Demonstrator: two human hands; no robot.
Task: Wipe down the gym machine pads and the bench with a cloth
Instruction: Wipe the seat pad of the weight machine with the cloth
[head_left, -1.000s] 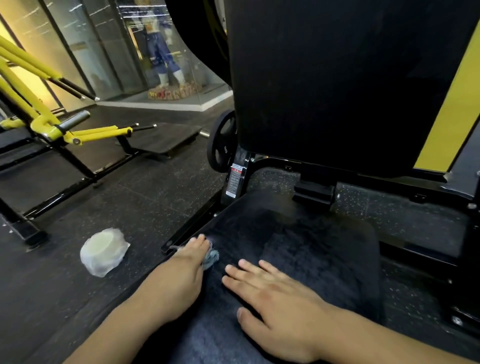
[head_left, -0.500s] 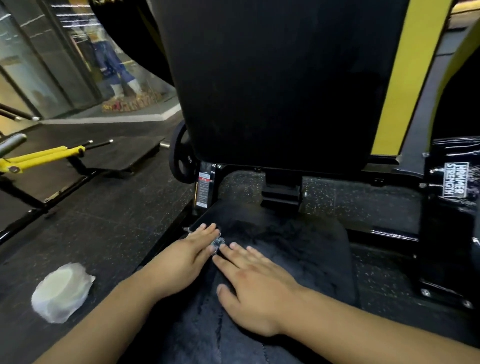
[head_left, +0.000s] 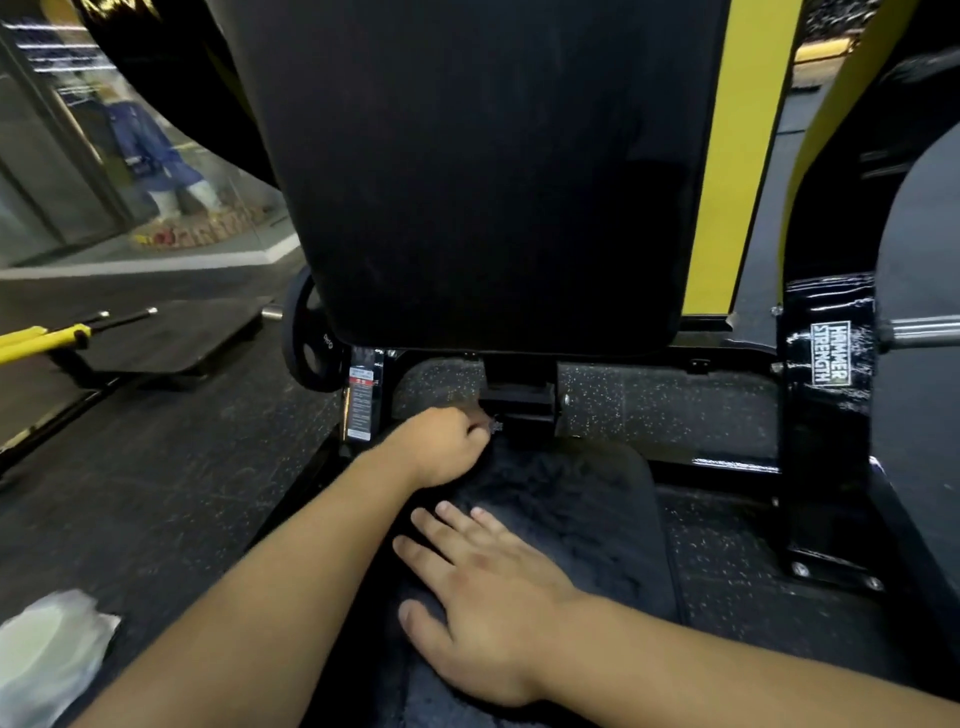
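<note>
A black seat pad (head_left: 571, 519) lies low in front of me, with streaky wipe marks on it. Behind it stands the tall black back pad (head_left: 493, 171). My left hand (head_left: 441, 447) is at the far edge of the seat pad, fingers curled round a small grey cloth (head_left: 496, 427) of which only a tip shows. My right hand (head_left: 483, 592) lies flat on the near half of the seat pad, fingers spread.
A black frame post (head_left: 826, 415) with a white logo stands right of the seat. A weight plate (head_left: 311, 343) hangs at the left of the back pad. A white plastic-wrapped bundle (head_left: 47, 660) lies on the rubber floor at lower left. A yellow machine arm (head_left: 47, 338) is far left.
My left hand has slid the cloth from the seat pad's left edge forward to its far edge and has curled round it. My right hand stays flat on the pad. The view has shifted right.
</note>
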